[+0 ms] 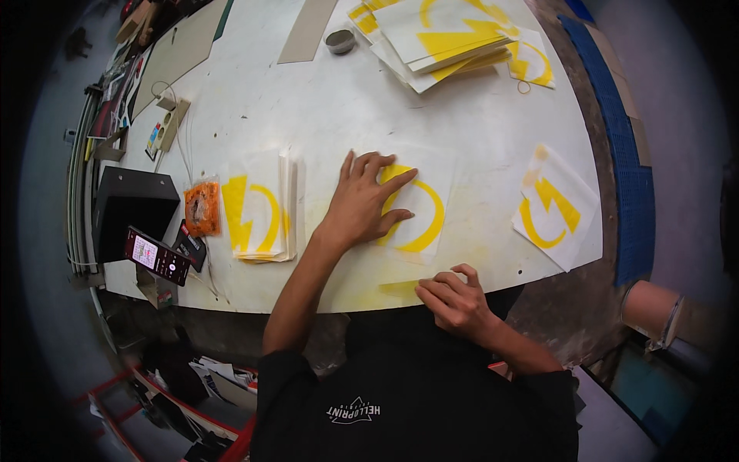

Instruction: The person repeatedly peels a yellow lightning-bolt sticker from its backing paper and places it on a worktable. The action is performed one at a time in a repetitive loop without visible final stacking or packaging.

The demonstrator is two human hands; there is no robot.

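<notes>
My left hand (363, 202) lies with its fingers spread on a thin white sheet (419, 204) printed with a yellow lightning bolt and arc, covering part of the print. Close to the table's front edge, my right hand (456, 299) is closed, with its fingers curled. A flat yellowish strip (396, 288) shows beside those fingertips; whether they grip it is hidden. Left of my left hand sits a pile of similar printed sheets (258, 208). Another printed sheet (556, 212) lies at an angle on the right.
The white table (254, 100) carries a tall stack of printed sheets (446, 38) and a small round grey container (340, 41) at the back. On the left are a lit phone (158, 256), a black box (135, 202), an orange packet (202, 209) and a corded power strip (173, 123).
</notes>
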